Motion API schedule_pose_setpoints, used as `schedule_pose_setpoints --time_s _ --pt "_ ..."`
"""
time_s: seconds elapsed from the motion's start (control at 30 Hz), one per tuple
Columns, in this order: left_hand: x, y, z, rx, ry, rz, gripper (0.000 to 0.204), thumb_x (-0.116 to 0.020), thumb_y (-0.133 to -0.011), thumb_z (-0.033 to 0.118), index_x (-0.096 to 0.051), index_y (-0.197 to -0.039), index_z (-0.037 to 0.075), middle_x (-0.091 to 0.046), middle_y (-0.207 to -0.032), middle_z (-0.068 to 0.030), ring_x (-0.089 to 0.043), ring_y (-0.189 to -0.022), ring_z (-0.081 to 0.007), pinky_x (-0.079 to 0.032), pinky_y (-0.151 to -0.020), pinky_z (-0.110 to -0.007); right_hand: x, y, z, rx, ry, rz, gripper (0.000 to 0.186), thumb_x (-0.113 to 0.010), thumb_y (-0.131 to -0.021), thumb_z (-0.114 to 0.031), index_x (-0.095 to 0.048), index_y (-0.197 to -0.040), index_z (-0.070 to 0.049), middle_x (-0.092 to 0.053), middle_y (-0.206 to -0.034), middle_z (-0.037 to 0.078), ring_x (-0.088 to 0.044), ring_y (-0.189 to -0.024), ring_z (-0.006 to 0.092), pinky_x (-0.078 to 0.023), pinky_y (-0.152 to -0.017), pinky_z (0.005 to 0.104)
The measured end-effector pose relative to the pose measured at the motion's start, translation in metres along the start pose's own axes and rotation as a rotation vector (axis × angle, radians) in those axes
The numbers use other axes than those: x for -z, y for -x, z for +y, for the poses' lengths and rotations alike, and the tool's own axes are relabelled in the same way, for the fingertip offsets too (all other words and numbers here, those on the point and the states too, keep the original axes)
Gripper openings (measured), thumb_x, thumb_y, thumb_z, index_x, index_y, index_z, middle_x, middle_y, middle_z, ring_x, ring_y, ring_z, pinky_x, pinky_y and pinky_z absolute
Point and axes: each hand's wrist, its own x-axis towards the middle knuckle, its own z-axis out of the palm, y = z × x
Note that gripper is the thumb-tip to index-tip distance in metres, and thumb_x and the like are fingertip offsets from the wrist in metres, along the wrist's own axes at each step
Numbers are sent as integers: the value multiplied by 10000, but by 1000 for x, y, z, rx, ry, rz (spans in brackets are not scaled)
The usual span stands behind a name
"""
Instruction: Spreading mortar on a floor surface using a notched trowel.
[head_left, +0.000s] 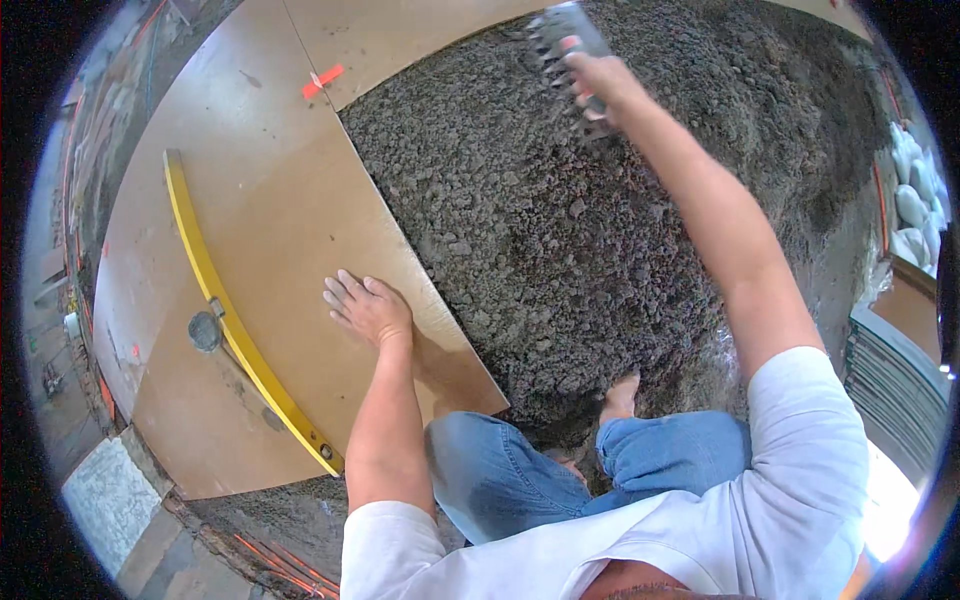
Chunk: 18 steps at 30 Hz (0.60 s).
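Observation:
My left hand (370, 312) lies flat on a large beige tile (290, 215), fingers spread, near the tile's right edge. At the far side, my right hand (606, 86) is wrapped round the handle of a notched trowel (583, 27). The trowel is held over the far part of a bed of grey, crumbly mortar (560, 220), its toothed edge facing left and blurred. Whether it touches the mortar I cannot tell. Left of my left hand, a yellow spirit level (232, 322) lies along the tile.
A mallet with a round dark head (205, 332) lies by the level. An orange-red tile spacer (322, 82) sits at a tile joint. Flat tiles are stacked (895, 365) at the right, with white bags (912, 195) beyond. My bare foot (620, 397) stands at the mortar's near edge.

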Motion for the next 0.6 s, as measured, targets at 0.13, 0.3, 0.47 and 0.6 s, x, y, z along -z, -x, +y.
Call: schedule_pose_setpoints --time_s 0.13,0.3,0.47,0.6 --pt "-7 -3 -3 -21 9 59 497 -371 -933 309 -381 -1370 71 -302 -1462 -153 -246 -1354 -360 -208 -1076 -535 46 -11 20 117 462 79 441 -547 -793 -412 -612 -793 24 -621 -685 135 -624 -622 239 -483 -573 411" --pt "-9 -2 -3 -35 25 76 499 -370 -932 306 -378 -1372 70 -304 -1460 -157 -248 -1352 -363 -205 -1075 -546 35 47 64 435 722 108 426 -514 -843 -411 -608 -846 5 -637 -807 238 -608 -832 420 -481 -747 447" --pt "-9 -3 -3 -24 -9 72 495 -373 -932 306 -385 -1369 74 -318 -1455 -156 -268 -1344 -364 -213 -1073 -540 54 98 61 346 734 156 340 -538 -853 -350 -590 -895 -17 -638 -798 232 -619 -812 405 -483 -740 470" --pt "-2 -3 3 -16 12 18 501 -383 -925 283 -373 -1373 59 -293 -1464 -172 -236 -1361 -358 -179 -1090 -532 34 88 56 287 971 217 298 -532 -857 -305 -559 -986 -38 -648 -787 206 -632 -788 390 -501 -716 468"
